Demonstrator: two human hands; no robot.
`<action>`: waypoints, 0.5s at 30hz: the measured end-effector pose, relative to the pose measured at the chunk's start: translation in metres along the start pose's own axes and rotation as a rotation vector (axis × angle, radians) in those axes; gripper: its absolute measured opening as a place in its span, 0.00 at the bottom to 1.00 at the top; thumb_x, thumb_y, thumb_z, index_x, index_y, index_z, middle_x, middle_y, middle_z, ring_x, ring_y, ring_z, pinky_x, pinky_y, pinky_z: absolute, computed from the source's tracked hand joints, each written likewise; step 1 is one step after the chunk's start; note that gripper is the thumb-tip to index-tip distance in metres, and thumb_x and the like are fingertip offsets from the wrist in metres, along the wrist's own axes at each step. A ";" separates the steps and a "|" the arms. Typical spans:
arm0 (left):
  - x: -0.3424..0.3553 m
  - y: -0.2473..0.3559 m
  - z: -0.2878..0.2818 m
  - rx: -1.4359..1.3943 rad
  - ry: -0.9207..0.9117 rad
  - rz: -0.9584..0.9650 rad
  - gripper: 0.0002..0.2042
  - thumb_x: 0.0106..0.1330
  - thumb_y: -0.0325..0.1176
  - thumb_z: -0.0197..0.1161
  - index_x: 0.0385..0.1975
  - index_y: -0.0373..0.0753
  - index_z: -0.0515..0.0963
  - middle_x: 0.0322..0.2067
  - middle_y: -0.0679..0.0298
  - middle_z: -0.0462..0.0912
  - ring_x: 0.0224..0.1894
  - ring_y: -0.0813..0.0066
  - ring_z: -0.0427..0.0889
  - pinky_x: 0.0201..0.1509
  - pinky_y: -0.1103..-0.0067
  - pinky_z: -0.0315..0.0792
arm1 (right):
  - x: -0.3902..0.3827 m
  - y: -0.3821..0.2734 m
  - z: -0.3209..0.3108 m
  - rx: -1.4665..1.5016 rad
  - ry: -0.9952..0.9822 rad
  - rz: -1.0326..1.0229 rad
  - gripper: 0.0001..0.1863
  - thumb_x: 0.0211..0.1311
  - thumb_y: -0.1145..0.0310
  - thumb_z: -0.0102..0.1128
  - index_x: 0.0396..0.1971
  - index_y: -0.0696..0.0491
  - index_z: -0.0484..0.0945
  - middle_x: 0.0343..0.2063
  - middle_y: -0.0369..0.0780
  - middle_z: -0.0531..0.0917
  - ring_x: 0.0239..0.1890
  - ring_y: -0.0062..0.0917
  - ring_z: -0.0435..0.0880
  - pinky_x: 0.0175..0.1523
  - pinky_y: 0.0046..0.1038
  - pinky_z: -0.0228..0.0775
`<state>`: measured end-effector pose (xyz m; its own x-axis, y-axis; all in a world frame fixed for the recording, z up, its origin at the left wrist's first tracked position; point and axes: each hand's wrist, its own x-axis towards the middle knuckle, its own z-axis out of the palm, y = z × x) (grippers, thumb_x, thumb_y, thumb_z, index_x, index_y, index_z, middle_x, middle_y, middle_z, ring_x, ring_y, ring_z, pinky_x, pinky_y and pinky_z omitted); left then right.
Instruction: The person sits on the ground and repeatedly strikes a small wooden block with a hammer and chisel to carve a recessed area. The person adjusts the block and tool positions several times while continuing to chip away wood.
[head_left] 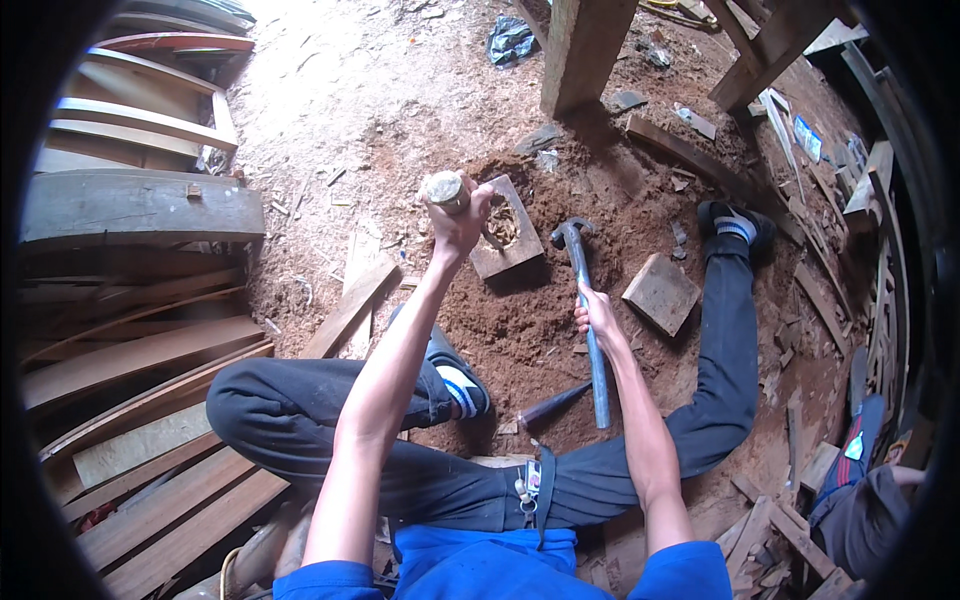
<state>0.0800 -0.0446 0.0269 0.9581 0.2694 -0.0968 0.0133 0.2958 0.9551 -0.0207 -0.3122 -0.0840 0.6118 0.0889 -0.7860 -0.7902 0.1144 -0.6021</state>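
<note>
My left hand grips an upright tool, probably a chisel, by its thick handle with a pale, round top, over a square wooden block that has a rough hollow cut in it. My right hand is closed on the handle of a claw hammer, its head resting near the block's right side. A dark tapered tool lies on the sawdust between my legs, and a second wooden block lies to the right of the hammer.
Stacked boards and frames fill the left side. Wooden posts stand beyond the blocks. A plank lies near my left knee. Scrap wood lines the right, where another person's leg shows at the lower edge.
</note>
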 end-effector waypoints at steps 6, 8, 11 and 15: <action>0.001 -0.009 -0.002 0.080 -0.022 0.085 0.08 0.59 0.21 0.65 0.34 0.36 0.72 0.23 0.67 0.77 0.23 0.80 0.76 0.26 0.83 0.71 | 0.001 -0.001 -0.001 0.006 0.001 0.010 0.22 0.68 0.45 0.50 0.24 0.49 0.66 0.13 0.25 0.64 0.10 0.07 0.60 0.14 0.14 0.52; 0.001 -0.013 -0.002 0.228 -0.007 0.105 0.08 0.59 0.23 0.66 0.32 0.36 0.72 0.23 0.67 0.77 0.23 0.80 0.76 0.27 0.83 0.72 | 0.001 0.000 -0.001 0.001 0.010 0.012 0.22 0.68 0.45 0.51 0.24 0.49 0.66 0.13 0.25 0.64 0.10 0.07 0.60 0.14 0.14 0.52; 0.002 -0.019 0.000 0.443 -0.027 0.130 0.09 0.57 0.28 0.69 0.30 0.36 0.74 0.21 0.66 0.78 0.25 0.78 0.79 0.28 0.81 0.73 | -0.003 0.000 0.002 0.019 0.013 0.009 0.23 0.67 0.44 0.51 0.24 0.48 0.67 0.12 0.25 0.64 0.10 0.07 0.60 0.14 0.14 0.52; 0.004 -0.027 0.002 0.616 -0.004 0.392 0.07 0.63 0.33 0.62 0.30 0.38 0.72 0.20 0.66 0.78 0.21 0.77 0.78 0.25 0.79 0.73 | -0.010 -0.003 0.005 -0.039 0.034 0.012 0.23 0.66 0.43 0.52 0.23 0.48 0.67 0.11 0.25 0.64 0.09 0.08 0.60 0.13 0.14 0.52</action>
<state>0.0844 -0.0534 0.0014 0.9267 0.2460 0.2841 -0.1734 -0.3908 0.9040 -0.0248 -0.3087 -0.0735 0.6009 0.0565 -0.7973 -0.7989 0.0745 -0.5968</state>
